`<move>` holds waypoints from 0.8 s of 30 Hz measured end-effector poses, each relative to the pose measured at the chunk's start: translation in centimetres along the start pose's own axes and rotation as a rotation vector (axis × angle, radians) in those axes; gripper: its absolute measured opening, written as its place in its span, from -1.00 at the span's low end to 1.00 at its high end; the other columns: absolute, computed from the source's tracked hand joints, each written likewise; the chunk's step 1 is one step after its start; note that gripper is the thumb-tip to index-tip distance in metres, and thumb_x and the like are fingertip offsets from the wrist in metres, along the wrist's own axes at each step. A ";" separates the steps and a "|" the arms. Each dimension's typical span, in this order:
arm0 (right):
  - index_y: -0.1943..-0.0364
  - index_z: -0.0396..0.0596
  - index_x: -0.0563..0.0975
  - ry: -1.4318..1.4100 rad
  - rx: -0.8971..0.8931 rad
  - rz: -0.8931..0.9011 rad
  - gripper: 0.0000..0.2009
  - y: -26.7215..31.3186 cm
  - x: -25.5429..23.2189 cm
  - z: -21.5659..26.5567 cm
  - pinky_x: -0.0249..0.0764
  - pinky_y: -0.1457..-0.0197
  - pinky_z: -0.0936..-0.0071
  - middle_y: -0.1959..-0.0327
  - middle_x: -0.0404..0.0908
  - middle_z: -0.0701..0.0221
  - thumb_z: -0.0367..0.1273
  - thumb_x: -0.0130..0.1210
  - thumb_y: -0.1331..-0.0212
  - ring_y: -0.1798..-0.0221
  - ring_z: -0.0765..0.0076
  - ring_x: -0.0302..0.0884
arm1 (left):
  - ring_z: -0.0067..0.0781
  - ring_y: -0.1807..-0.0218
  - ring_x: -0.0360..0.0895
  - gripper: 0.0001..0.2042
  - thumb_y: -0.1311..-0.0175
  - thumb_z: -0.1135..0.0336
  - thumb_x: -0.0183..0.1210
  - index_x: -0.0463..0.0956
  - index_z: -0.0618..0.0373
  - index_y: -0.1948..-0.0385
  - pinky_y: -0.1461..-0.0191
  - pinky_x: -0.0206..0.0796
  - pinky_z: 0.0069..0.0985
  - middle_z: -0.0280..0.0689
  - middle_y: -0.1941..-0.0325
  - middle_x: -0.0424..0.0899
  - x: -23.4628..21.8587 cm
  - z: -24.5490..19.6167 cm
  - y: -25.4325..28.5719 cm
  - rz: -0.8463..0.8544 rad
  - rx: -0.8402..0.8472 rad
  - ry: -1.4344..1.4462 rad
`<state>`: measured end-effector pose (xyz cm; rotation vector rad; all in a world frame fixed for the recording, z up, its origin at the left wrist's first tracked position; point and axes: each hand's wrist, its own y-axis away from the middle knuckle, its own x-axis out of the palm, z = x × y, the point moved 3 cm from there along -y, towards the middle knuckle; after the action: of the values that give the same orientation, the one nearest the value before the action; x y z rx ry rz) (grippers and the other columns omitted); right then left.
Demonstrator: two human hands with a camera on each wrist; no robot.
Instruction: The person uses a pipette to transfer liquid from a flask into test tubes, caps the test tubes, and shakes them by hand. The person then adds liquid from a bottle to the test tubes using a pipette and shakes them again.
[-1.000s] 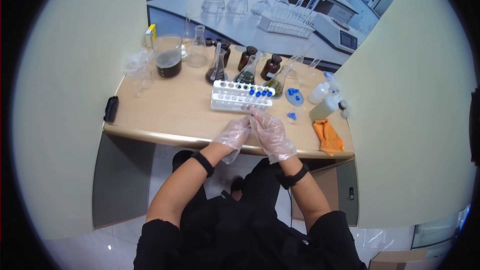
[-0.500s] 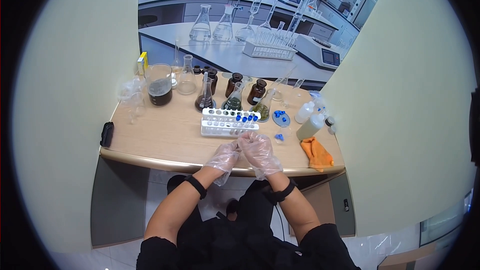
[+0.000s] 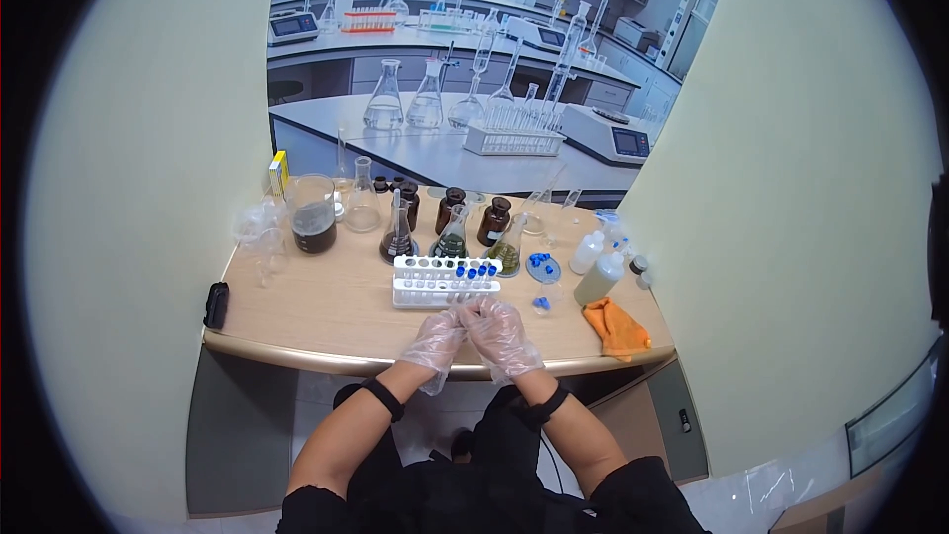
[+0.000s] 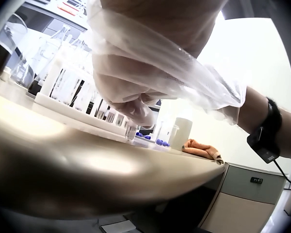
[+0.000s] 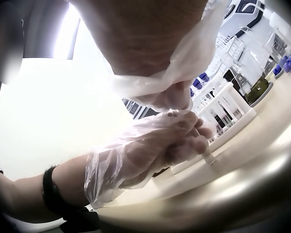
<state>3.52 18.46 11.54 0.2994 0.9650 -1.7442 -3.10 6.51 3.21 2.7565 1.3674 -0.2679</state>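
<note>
Both hands wear clear plastic gloves and meet in front of the white test tube rack (image 3: 447,301). My left hand (image 3: 435,341) grips a small glass test tube (image 5: 209,158), whose rounded bottom pokes out below the fingers in both wrist views. Over the tube's top, the fingertips of my right hand (image 3: 502,336) are pinched together; what lies between them is hidden. Tubes with blue caps (image 3: 476,272) stand in the right half of the rack, and uncapped tubes fill other holes. Loose blue caps (image 3: 541,304) lie right of the rack, with more on a round dish (image 3: 542,270).
Flasks with dark liquid (image 3: 398,245) and a flask with green contents (image 3: 506,257) stand behind the rack, before brown bottles (image 3: 494,222). A beaker (image 3: 313,218) sits at left. Plastic bottles (image 3: 599,280) and an orange cloth (image 3: 617,328) are at right; a black object (image 3: 216,306) lies far left.
The head view has tilted up, so the table and hands sit lower in it. Both hands stay together before the rack; a bit of blue seen at the fingertips earlier is now covered.
</note>
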 end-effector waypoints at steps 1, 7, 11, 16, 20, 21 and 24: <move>0.27 -0.14 0.70 0.032 -0.029 0.026 -0.87 -0.1 0.0 0.2 0.61 0.17 0.29 0.32 0.77 0.15 -0.36 0.27 -0.35 0.27 0.15 0.78 | -0.55 -0.09 0.63 -0.53 -0.47 0.46 0.18 0.49 0.07 -0.41 -0.18 0.47 -0.50 -0.24 -0.16 0.74 0.1 0.0 0.1 -0.007 0.084 0.004; 0.22 -0.15 0.71 -0.203 -0.005 0.144 -0.90 -0.1 0.7 -0.5 0.57 0.16 0.37 0.32 0.78 0.32 -0.40 0.28 -0.37 0.28 0.39 0.70 | -0.16 0.01 0.73 -0.66 -0.51 0.35 0.07 0.60 0.04 -0.25 -0.09 0.48 -0.31 -0.06 0.04 0.80 -0.3 -1.2 1.3 -0.109 0.269 -0.201; 0.17 -0.13 0.72 -0.284 0.121 0.202 -0.91 -0.2 1.4 -2.1 0.58 0.10 0.42 0.30 0.76 0.46 -0.41 0.29 -0.37 0.24 0.53 0.64 | 0.02 -0.08 0.73 -0.64 -0.46 0.35 0.10 0.60 0.05 -0.24 -0.13 0.48 -0.26 0.05 0.00 0.76 -0.5 -3.7 2.2 -0.082 0.185 -0.149; 0.13 -0.15 0.72 -0.358 0.223 0.265 -0.86 -0.4 0.2 -2.3 0.60 0.05 0.50 0.28 0.76 0.48 -0.38 0.29 -0.37 0.21 0.59 0.65 | 0.03 -0.03 0.74 -0.62 -0.40 0.36 0.13 0.58 0.07 -0.24 -0.11 0.50 -0.24 0.06 0.07 0.78 0.2 0.0 0.6 -0.095 0.205 -0.124; 0.12 -0.14 0.73 -0.373 0.196 0.247 -0.84 -0.3 -0.2 -2.8 0.62 0.07 0.49 0.29 0.78 0.45 -0.36 0.30 -0.36 0.23 0.58 0.67 | 0.19 0.00 0.72 -0.59 -0.38 0.38 0.11 0.57 0.03 -0.26 -0.04 0.52 -0.12 0.13 0.11 0.76 0.1 -1.4 0.9 -0.088 0.130 -0.311; 0.13 -0.14 0.73 -0.299 0.199 0.224 -0.85 -0.3 -0.2 -2.9 0.62 0.09 0.46 0.30 0.79 0.42 -0.36 0.30 -0.36 0.24 0.56 0.69 | 0.19 0.00 0.72 -0.59 -0.38 0.38 0.11 0.57 0.03 -0.26 -0.04 0.52 -0.12 0.13 0.11 0.76 0.2 -0.8 0.6 -0.086 0.131 -0.311; 0.17 -0.14 0.75 -0.165 0.156 0.156 -0.86 -0.1 -0.3 -2.2 0.62 0.13 0.41 0.32 0.81 0.33 -0.37 0.30 -0.34 0.26 0.47 0.73 | 0.25 -0.02 0.68 -0.60 -0.40 0.36 0.11 0.58 -0.03 -0.26 -0.04 0.52 -0.06 0.15 0.07 0.74 0.8 0.5 0.1 -0.100 0.198 -0.299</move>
<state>3.02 20.28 10.28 0.3176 0.6707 -1.6748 -2.65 7.05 2.55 2.6530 1.4669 -0.8253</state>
